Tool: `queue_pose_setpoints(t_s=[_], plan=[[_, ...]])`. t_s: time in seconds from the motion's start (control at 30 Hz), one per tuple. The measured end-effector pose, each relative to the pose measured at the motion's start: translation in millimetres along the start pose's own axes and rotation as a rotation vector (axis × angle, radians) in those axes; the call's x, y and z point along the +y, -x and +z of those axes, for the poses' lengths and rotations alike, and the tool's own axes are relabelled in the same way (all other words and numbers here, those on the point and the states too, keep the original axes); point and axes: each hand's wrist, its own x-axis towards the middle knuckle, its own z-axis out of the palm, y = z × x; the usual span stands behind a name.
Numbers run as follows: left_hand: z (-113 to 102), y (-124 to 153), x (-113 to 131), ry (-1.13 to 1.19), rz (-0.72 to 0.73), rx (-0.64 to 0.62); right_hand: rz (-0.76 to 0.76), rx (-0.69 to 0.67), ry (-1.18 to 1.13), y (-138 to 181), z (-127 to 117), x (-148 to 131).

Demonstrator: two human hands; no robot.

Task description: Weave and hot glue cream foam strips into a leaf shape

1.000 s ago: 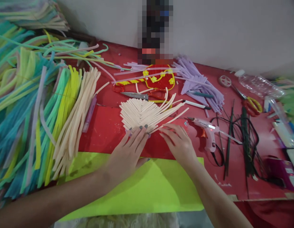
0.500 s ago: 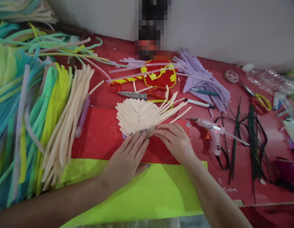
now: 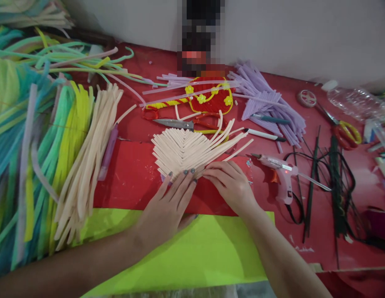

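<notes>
Uneven tugging by your right hand (image 3: 231,182) (hold unclear) at five o'clock on the cream panel (image 3: 183,150) may skew it beneath your left hand (image 3: 170,200) (fingers parted).

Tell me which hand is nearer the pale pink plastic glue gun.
Right. The right hand is left of the glue gun, not touching it; the left hand is farther left.
</notes>
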Motion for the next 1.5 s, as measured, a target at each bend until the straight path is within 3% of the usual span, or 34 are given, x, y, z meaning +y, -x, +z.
queue_pose_setpoints(t_s=[0.67,0.93,1.5], plan=[[-0.5,-0.1,0.8,-0.012,-0.010,-0.022,-0.036,0.034,0.019,-0.9,1.3,0.4],[0.4,0.4,1.6,-0.017,-0.014,-0.022,-0.039,0.081,0.224,0.3,4.6,-7.2],[0.7,0.7,1.6,0.013,-0.014,-0.001,0.010,0.072,0.120,1.6,10.6,-4.7]])
